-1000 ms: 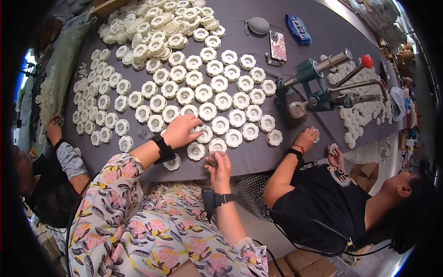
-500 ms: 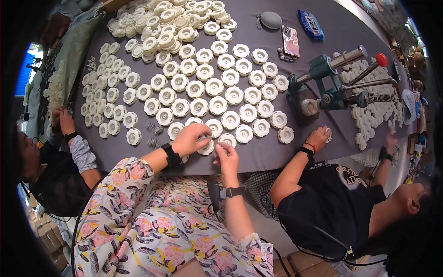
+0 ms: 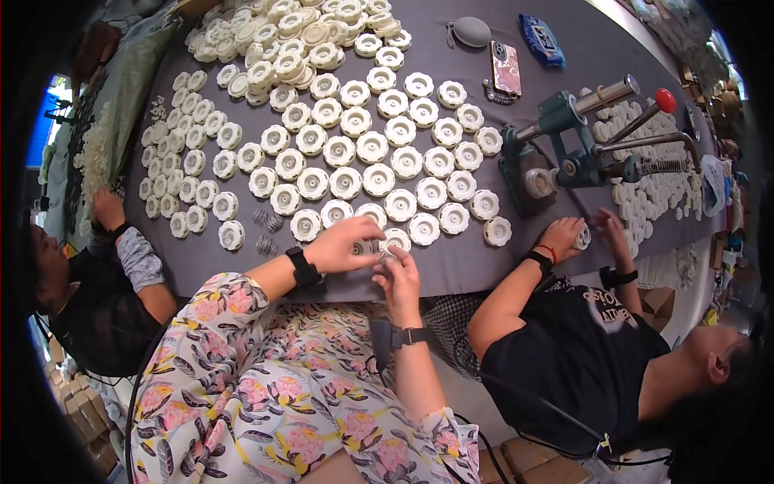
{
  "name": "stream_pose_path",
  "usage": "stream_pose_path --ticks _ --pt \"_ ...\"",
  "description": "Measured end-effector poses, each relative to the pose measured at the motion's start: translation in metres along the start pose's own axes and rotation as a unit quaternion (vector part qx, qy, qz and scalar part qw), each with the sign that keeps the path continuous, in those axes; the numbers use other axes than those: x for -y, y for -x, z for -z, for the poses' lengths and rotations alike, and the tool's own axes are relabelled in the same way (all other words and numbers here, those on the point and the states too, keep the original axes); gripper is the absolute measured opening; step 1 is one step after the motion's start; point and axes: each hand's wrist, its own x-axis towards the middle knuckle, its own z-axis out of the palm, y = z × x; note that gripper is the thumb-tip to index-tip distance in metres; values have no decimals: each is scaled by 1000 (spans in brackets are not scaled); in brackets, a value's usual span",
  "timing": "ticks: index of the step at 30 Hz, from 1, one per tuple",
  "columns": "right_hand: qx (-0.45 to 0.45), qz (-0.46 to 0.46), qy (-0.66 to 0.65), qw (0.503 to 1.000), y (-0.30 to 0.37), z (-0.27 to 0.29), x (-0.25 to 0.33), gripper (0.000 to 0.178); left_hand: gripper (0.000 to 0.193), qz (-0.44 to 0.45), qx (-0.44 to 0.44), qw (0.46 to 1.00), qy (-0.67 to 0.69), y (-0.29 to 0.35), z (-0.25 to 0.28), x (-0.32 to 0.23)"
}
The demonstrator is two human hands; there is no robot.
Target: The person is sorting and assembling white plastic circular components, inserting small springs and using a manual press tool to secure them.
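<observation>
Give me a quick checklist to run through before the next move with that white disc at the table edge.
1. Both hands on the work: ok. The left hand and right hand meet at one white round disc at the near table edge.
2. Firm grip on the disc: cannot tell, fingers hide it.
3. Free table surface beside the hands: ok, bare grey cloth to the right.
4. Neighbouring discs undisturbed: ok, the rows of white discs lie flat and apart.
5. Small ribbed springs within reach: ok, left of the hands.
6. Co-worker's hands apart from mine: ok, they work near the green press.
</observation>
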Motion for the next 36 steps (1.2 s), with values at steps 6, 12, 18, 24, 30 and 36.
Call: stream_pose_path --ticks 6,12,18,24,30,36 --pt "64 -25 74 995 7 -6 3 26 24 114 30 988 96 29 -2 3" --pt "-70 229 348 906 4 16 -2 23 24 390 -54 840 374 28 4 11" --pt "-95 164 191 963 10 17 12 23 28 140 -58 988 37 1 -27 -4" --pt "-91 137 163 973 15 28 7 22 31 78 -40 989 -122 -10 -48 2" --pt "-78 122 140 980 15 31 7 24 34 49 -61 985 -156 -15 -48 -5" --pt "-29 73 97 992 14 22 15 28 34 27 66 996 59 -7 -48 -20"
